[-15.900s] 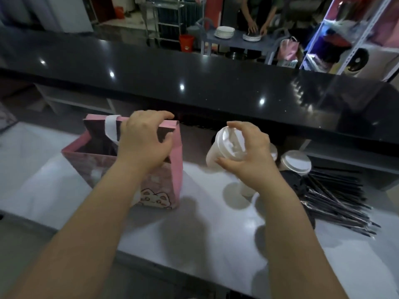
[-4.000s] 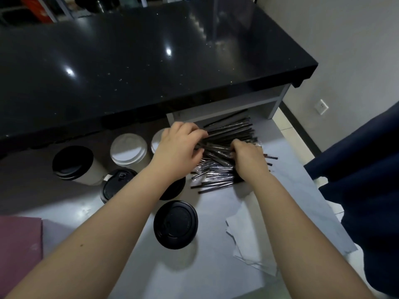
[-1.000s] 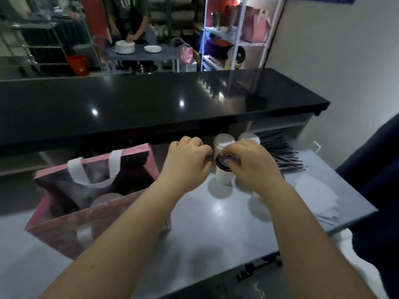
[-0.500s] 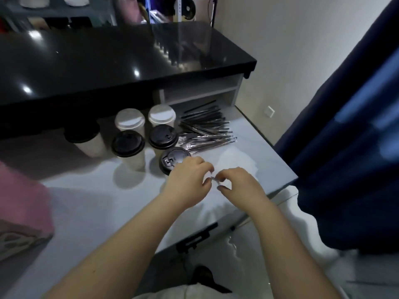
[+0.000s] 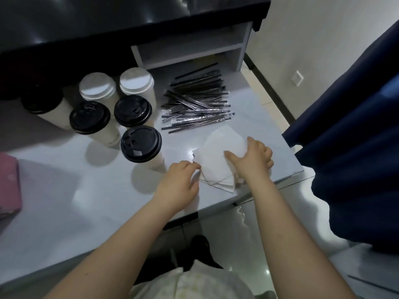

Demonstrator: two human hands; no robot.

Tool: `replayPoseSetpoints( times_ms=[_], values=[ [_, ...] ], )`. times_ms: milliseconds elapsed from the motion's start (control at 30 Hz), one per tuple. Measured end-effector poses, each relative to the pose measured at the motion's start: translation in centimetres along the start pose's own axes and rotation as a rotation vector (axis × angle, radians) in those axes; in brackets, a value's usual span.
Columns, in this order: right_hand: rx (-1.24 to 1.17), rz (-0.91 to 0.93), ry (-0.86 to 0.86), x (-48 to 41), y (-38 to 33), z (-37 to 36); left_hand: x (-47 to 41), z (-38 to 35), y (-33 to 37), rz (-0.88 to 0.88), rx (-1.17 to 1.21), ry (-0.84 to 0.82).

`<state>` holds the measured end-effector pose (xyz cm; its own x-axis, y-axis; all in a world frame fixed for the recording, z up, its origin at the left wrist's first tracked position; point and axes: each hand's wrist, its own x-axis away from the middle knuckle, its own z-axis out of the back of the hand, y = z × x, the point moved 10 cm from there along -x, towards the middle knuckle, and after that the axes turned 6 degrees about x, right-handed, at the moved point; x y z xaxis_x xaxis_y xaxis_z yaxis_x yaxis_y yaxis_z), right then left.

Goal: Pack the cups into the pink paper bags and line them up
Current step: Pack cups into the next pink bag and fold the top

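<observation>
Right hand lies flat with fingers spread, pinning the napkin stack so the left hand can pinch up its left corner (probably one sheet per bag). The cups stand lidded, clustered left of the napkins on the worktop, not yet packed. The pink bag is at the far-left edge.

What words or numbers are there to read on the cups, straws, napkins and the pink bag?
No text can be read.
Black lids: raised marks, too blurred to read.
Straw wrappers: no print legible.
Napkins: plain white.
Pink bag: only an edge shows, no print visible.
</observation>
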<state>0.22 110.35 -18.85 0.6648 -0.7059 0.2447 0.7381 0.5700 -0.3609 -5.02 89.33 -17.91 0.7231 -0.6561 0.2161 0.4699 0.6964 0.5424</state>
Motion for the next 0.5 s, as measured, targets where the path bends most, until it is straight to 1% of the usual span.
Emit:
replayPoseSetpoints(
  times_ms=[67,133,200,300,367,500],
  values=[
    [-0.005,0.006,-0.012,-0.5,-0.3,-0.6,-0.4,0.3,-0.1,0.008,-0.009,0.015],
    [-0.042,0.044,0.037,-0.4,-0.7,-0.6,-0.7,0.5,0.2,0.01,-0.003,0.034],
    [-0.08,0.121,0.103,0.1,-1.2,-0.4,-1.1,0.7,0.7,0.015,0.002,0.047],
    [-0.051,0.276,0.188,1.2,-2.2,-0.4,-1.5,0.9,1.4,0.015,0.005,0.051],
    [-0.041,0.335,0.228,1.8,-2.6,-0.5,-1.6,1.0,1.7,0.012,0.008,0.055],
    [-0.068,0.357,0.274,2.5,-3.2,-0.4,-1.5,1.5,1.9,0.014,0.017,0.073]
  ],
)
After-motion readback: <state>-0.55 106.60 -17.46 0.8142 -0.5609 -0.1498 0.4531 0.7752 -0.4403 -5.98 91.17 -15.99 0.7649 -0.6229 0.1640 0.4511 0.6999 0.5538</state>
